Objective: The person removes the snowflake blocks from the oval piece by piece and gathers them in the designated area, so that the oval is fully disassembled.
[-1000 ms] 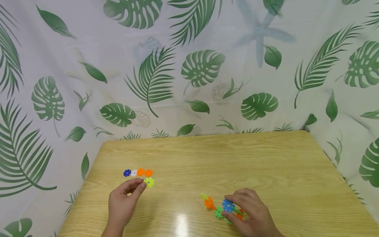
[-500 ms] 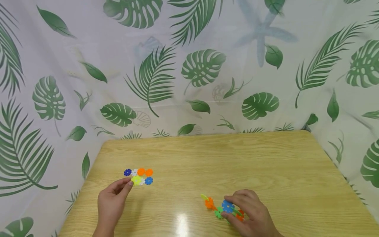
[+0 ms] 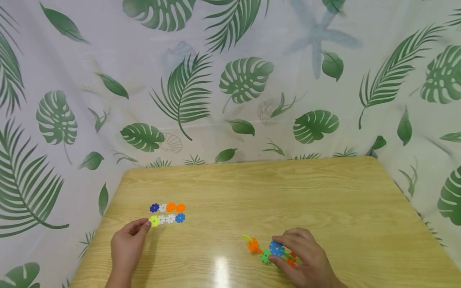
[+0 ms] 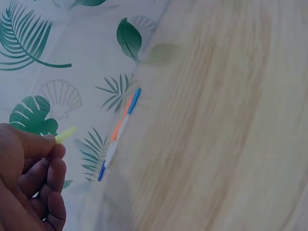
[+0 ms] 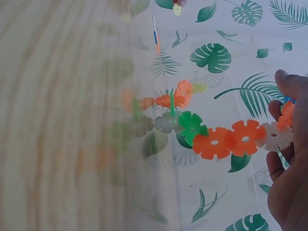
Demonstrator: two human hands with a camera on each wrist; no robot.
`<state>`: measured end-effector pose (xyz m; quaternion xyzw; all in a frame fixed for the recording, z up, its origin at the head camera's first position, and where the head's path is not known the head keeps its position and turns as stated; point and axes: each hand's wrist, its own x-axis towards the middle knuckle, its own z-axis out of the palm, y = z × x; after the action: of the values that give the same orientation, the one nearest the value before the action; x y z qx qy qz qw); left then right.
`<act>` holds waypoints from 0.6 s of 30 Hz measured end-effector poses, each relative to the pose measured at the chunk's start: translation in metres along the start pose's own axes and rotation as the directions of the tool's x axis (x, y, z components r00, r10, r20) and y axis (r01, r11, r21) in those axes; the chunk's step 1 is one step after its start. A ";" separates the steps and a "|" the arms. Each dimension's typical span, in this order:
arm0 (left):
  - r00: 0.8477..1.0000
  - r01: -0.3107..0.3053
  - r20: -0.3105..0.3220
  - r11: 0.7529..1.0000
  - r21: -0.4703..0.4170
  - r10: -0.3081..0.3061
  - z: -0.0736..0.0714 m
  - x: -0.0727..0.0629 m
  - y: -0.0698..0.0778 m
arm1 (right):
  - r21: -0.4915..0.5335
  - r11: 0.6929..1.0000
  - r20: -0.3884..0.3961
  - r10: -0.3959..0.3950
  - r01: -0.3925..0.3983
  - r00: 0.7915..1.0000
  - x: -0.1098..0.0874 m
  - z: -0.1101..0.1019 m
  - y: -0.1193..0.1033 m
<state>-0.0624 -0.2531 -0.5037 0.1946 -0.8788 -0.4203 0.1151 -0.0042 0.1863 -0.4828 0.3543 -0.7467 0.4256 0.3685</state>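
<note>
My left hand [image 3: 126, 246] pinches a yellow notched snowflake disc [image 3: 154, 221] between thumb and fingertips, at the left end of the nearer row of discs. In the left wrist view the yellow disc [image 4: 66, 134] shows edge-on, beyond the fingertips. My right hand [image 3: 307, 256] grips a chain of interlocked snowflake discs at front right, a blue disc [image 3: 277, 249] between its thumb and fingers. An orange disc [image 3: 253, 245] and a green disc [image 3: 265, 256] belong to this chain. The right wrist view shows more orange discs [image 5: 245, 138] running from the right hand [image 5: 291, 187].
Beside the yellow disc lie two white discs [image 3: 171, 219] and a light blue disc [image 3: 180, 218]. Behind them is a row with a dark blue disc [image 3: 154, 207], a white disc [image 3: 163, 207] and two orange discs [image 3: 180, 208]. A leaf-patterned cloth [image 3: 270, 132] hangs behind the wooden table [image 3: 223, 192].
My left hand has moved left with the yellow disc, from the right end of the nearer row to its left end, uncovering the white and light blue discs. The right hand stays put.
</note>
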 end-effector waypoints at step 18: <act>0.999 0.038 0.015 0.991 0.127 -0.040 0.001 0.028 -0.031 | 0.002 0.999 -0.010 -0.048 0.048 0.999 0.001 0.002 0.000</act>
<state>-0.0803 -0.2822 -0.5271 0.2148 -0.9008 -0.3674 0.0865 -0.0052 0.1847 -0.4831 0.3704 -0.7356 0.4192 0.3821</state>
